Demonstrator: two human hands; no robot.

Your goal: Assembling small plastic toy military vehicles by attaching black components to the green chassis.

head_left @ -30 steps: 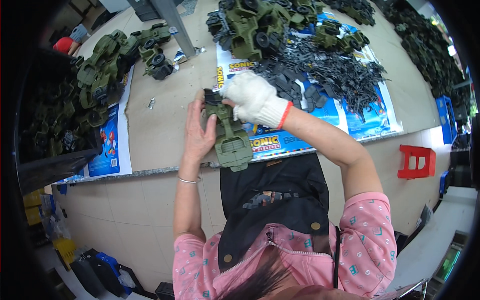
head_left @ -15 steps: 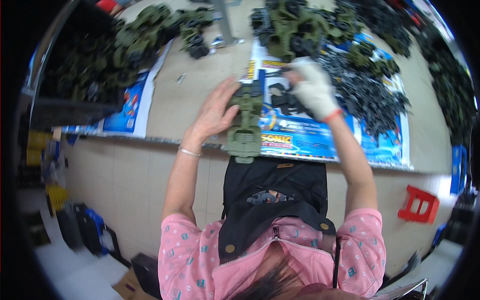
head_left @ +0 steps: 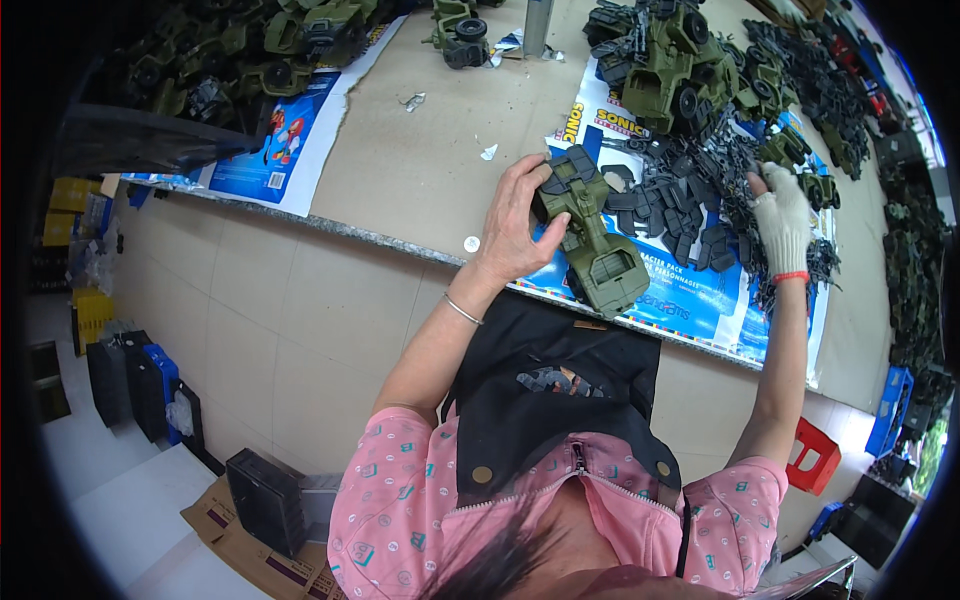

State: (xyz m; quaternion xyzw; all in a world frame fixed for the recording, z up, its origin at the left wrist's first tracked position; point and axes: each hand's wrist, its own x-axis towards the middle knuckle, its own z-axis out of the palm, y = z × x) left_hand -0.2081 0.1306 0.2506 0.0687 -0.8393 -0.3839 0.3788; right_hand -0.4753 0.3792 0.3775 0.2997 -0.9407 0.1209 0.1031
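My bare left hand [head_left: 517,220] grips an olive-green toy vehicle [head_left: 609,266] by its left side, thumb on top. The vehicle lies at a slant by the table's front edge, a dark grey piece at its far end. My right hand [head_left: 783,222], in a white knit glove with bare fingertips, is at a heap of small dark grey plastic parts [head_left: 738,178]. Its fingers are bent inward, and anything they hold is hidden. Between the hands, flat dark grey pieces [head_left: 668,207] lie loose on a blue printed sheet [head_left: 660,308].
More green toy vehicles [head_left: 675,75] are heaped at the far right, others [head_left: 290,75] at the far left beside a dark bin [head_left: 165,142]. A metal post [head_left: 536,28] rises from the back of the table. A red stool [head_left: 812,457] stands on the floor at right.
My left hand has gone from lying flat beside the vehicle to gripping it, and the vehicle now slants. My right hand has moved right, to the grey parts heap. The whole view has shifted.
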